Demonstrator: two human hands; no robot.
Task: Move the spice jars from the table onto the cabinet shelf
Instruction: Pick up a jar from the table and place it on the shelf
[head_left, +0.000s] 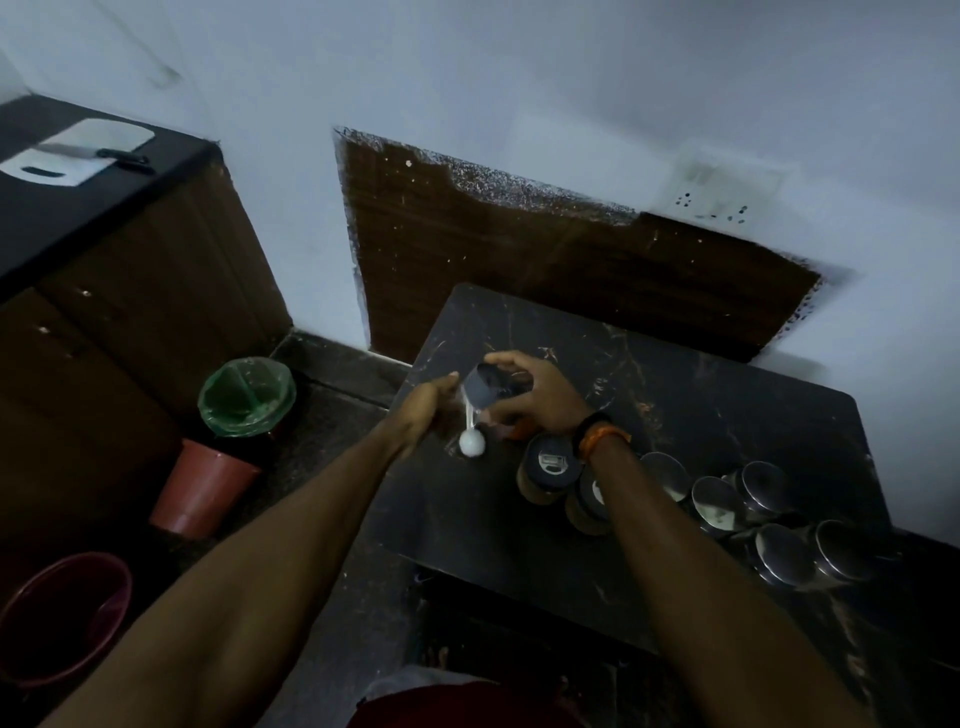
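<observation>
My right hand (535, 397) grips a tilted spice jar (485, 391) with a black lid, just above the far left part of the dark table (675, 379). My left hand (428, 410) is right beside the lid, fingers close together; whether it holds anything is unclear. A white spoon (471, 443) lies under the two hands. Two more black-lidded jars (550, 464) stand by my right wrist. Several steel-lidded jars (779, 553) are grouped at the table's right side.
On the floor to the left are a green-lined bin (247, 397), a reddish bucket (202, 486) and a maroon tub (62, 618). A black counter over brown cabinet doors (156, 291) carries a white cutting board (72, 156) with a knife. A wall socket (722, 195) is behind the table.
</observation>
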